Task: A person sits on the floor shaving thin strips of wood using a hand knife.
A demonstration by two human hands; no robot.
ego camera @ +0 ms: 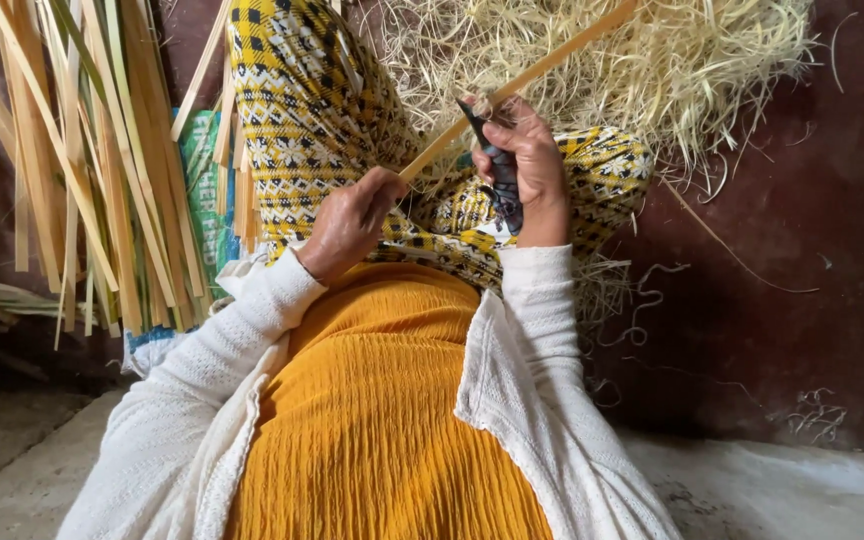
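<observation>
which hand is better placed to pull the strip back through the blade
Left. The left hand already grips the near end of the bamboo strip, probably free to draw it back. The right hand is closed on the dark knife set against the strip.

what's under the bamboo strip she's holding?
Under the bamboo strip: patterned cloth over the lap and a shavings pile. The floor beneath them is covered.
</observation>
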